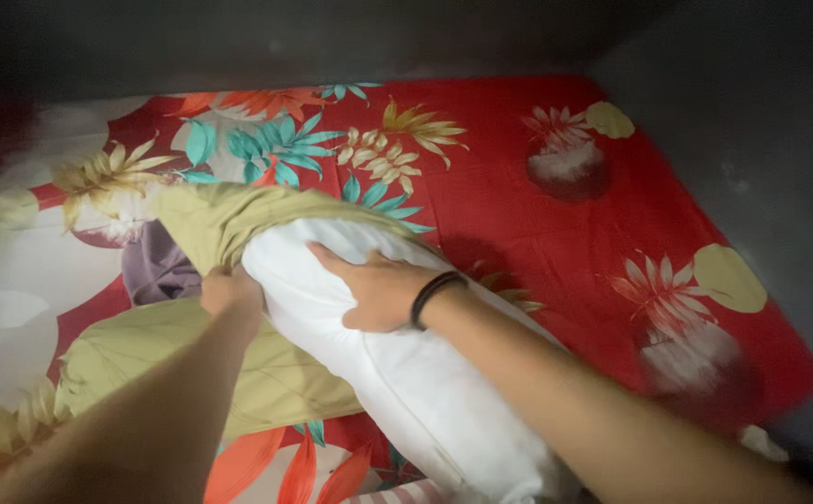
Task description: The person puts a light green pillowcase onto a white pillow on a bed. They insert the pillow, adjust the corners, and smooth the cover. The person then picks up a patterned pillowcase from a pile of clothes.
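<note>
A white pillow (406,373) lies slanted on the bed, its far end tucked inside an olive-green pillowcase (229,217). My left hand (229,291) grips the edge of the pillowcase where it meets the pillow. My right hand (378,287), with a black band on the wrist, presses flat on top of the pillow with fingers spread. The rest of the pillowcase bunches under and to the left of the pillow.
A red bedsheet (537,233) with large leaf and flower prints covers the bed. A grey-purple cloth (154,271) lies behind my left hand. Dark walls (761,121) close in at the back and right side of the bed.
</note>
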